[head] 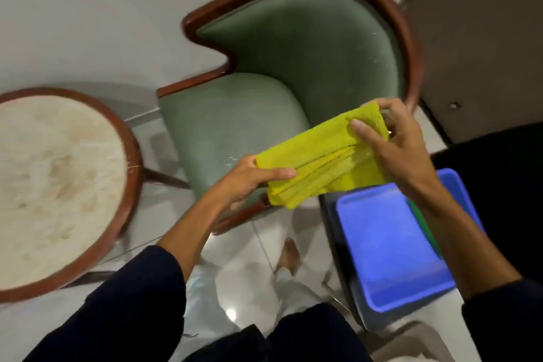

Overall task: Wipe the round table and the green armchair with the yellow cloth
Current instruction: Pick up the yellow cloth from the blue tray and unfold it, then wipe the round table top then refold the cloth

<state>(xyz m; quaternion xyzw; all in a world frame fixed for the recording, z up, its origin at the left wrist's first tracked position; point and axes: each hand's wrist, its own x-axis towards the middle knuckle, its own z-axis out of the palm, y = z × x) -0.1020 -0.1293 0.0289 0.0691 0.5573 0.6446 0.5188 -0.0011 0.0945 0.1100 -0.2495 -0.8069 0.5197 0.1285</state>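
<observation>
Both hands are clamped on the folded, fluffy yellow cloth [323,161], held in the air above the front of the green upholstered armchair with the dark wooden frame [264,73]. The left hand [249,178] pinches the lower-left end; the right hand [393,141] grips the upper-right end, thumb on top. The round table with the pale stone top and brown wooden rim [53,182] stands to the left, stained and not yet touched by the cloth. A blue plastic tray [390,247] lies lower right (contents unclear). Judgement: cloth being folded. Recommend a flat, compact pad before wiping, with no loose corners trailing.
</observation>
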